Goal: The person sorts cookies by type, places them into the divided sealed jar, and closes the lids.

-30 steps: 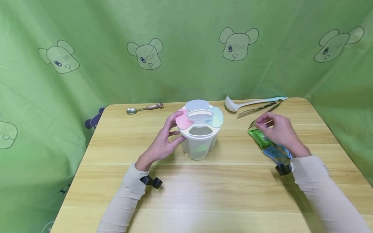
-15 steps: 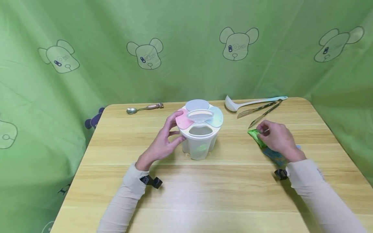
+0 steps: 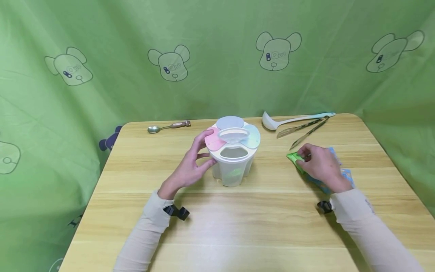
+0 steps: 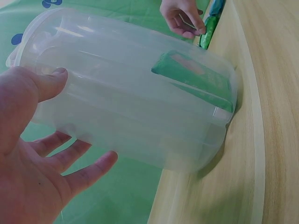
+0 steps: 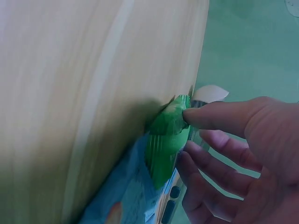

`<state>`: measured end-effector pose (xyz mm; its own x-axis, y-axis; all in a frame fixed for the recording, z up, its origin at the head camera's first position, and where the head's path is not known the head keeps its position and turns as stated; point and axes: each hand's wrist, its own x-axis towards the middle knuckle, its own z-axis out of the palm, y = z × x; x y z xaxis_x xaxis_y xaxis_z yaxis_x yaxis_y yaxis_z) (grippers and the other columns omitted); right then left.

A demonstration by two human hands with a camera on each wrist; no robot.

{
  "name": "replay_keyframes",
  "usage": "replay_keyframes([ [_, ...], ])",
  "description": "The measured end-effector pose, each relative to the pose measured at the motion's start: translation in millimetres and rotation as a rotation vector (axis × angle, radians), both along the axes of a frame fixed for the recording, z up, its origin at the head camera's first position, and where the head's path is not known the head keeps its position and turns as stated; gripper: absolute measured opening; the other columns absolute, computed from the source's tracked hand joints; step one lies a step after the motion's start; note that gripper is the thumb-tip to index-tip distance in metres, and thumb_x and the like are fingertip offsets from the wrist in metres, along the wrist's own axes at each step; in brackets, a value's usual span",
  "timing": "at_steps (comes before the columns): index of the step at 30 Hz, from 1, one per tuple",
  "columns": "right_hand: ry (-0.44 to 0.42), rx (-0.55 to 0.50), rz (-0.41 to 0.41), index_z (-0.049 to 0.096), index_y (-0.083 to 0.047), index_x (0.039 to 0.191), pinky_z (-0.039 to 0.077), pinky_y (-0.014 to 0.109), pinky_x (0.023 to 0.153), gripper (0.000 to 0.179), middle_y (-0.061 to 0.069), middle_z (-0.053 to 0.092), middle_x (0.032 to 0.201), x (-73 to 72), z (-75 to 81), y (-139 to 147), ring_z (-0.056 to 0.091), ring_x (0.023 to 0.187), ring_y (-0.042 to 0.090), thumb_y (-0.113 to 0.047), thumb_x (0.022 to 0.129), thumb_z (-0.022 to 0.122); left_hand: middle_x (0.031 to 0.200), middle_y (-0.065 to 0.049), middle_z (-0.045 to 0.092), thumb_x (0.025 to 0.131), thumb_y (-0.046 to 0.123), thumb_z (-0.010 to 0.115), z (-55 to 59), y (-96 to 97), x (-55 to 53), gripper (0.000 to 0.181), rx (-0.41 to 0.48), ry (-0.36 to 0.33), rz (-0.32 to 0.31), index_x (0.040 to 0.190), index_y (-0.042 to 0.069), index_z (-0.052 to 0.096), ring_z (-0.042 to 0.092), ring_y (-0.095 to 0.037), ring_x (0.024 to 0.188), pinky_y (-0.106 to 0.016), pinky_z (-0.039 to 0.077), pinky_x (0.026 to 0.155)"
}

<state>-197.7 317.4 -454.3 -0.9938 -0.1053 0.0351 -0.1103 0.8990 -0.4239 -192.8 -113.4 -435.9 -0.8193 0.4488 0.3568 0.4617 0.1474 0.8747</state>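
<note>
The container (image 3: 232, 173) is showing cloudy white; its lid flaps (image 3: 230, 122) are displaying pink, grey-blue and pale aqua. The green packet (image 5: 164, 151) is gleaming brightly, while the blue packet (image 5: 122, 186) is bearing an orange mark. The ladle (image 3: 289, 121) is shading from white into aqua. The table (image 3: 217, 230) is displaying pale yellow wood grain; the green curtain (image 3: 217, 92) is carrying dark-outlined animal heads.

Through my head camera I see a pale wood table (image 3: 258, 230). The container (image 3: 232, 173) stands upright near its middle. Along the far edge, a spoon (image 3: 177, 125) lies left, a ladle (image 3: 299, 119) and tongs (image 3: 293, 130) right; nearer, a green packet (image 3: 294, 158) sits against blue packets (image 3: 347, 175).
</note>
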Motion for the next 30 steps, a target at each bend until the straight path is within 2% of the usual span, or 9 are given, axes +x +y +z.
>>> replay_keyframes([
  [6,0.023,-0.047,0.026,0.074,0.0,0.112,0.062,0.043,0.077,0.021,0.019,0.078,0.102,2.5,-1.5,-6.9,0.075,0.089,0.031,-0.014,0.096,0.08,0.179,-0.006,0.031,0.098,-0.006,0.073,0.3,-0.3,-0.1,0.09,-0.006,0.002,0.005,0.17,0.021,0.027,0.052,-0.037,0.151,-0.048,0.06,0.115],
  [9,0.016,-0.049,0.021,0.074,0.0,0.113,0.061,0.042,0.076,0.019,0.019,0.077,0.101,2.4,-1.5,-7.5,0.073,0.089,0.03,-0.012,0.099,0.076,0.179,-0.007,0.031,0.098,-0.006,0.073,-0.4,-0.1,-0.3,0.09,-0.005,0.005,0.003,0.17,0.02,0.026,0.053,-0.038,0.151,-0.048,0.06,0.115],
  [12,-0.036,-0.024,0.01,0.071,0.002,0.119,0.061,0.048,0.079,0.025,0.023,0.076,0.107,2.0,-1.4,-5.9,0.072,0.093,0.035,-0.016,0.101,0.074,0.179,-0.007,0.032,0.098,-0.007,0.072,-1.2,0.0,-0.1,0.09,-0.002,0.002,0.0,0.17,0.02,0.027,0.053,-0.038,0.15,-0.047,0.06,0.115],
  [16,-0.142,0.017,0.009,0.063,0.005,0.134,0.06,0.063,0.089,0.043,0.033,0.073,0.123,1.4,-0.5,-4.2,0.071,0.108,0.049,-0.026,0.106,0.069,0.178,-0.007,0.032,0.098,-0.007,0.072,-1.9,0.1,0.1,0.09,0.0,-0.002,-0.001,0.17,0.021,0.027,0.053,-0.037,0.15,-0.046,0.06,0.115],
  [20,-0.171,0.021,0.027,0.056,0.007,0.144,0.059,0.067,0.092,0.053,0.036,0.071,0.128,1.4,1.7,-6.2,0.07,0.113,0.054,-0.029,0.106,0.069,0.178,-0.007,0.032,0.098,-0.006,0.073,-1.3,0.0,0.3,0.09,-0.001,-0.002,0.002,0.17,0.021,0.027,0.053,-0.037,0.151,-0.047,0.06,0.115],
  [25,-0.155,-0.013,0.058,0.053,0.008,0.147,0.06,0.059,0.084,0.06,0.028,0.075,0.112,2.5,4.1,-10.2,0.073,0.097,0.042,-0.027,0.103,0.075,0.179,-0.005,0.032,0.099,-0.005,0.072,-1.2,-0.4,0.2,0.089,-0.004,-0.004,0.005,0.17,0.022,0.027,0.053,-0.035,0.151,-0.045,0.06,0.115],
  [30,-0.1,-0.052,0.11,0.068,0.004,0.132,0.055,0.041,0.075,0.046,0.014,0.073,0.096,5.8,5.8,-16.8,0.069,0.085,0.026,-0.023,0.098,0.083,0.179,-0.005,0.032,0.098,-0.006,0.072,-0.7,-0.7,0.1,0.089,-0.005,-0.001,0.003,0.17,0.022,0.027,0.053,-0.036,0.151,-0.045,0.06,0.116],
])
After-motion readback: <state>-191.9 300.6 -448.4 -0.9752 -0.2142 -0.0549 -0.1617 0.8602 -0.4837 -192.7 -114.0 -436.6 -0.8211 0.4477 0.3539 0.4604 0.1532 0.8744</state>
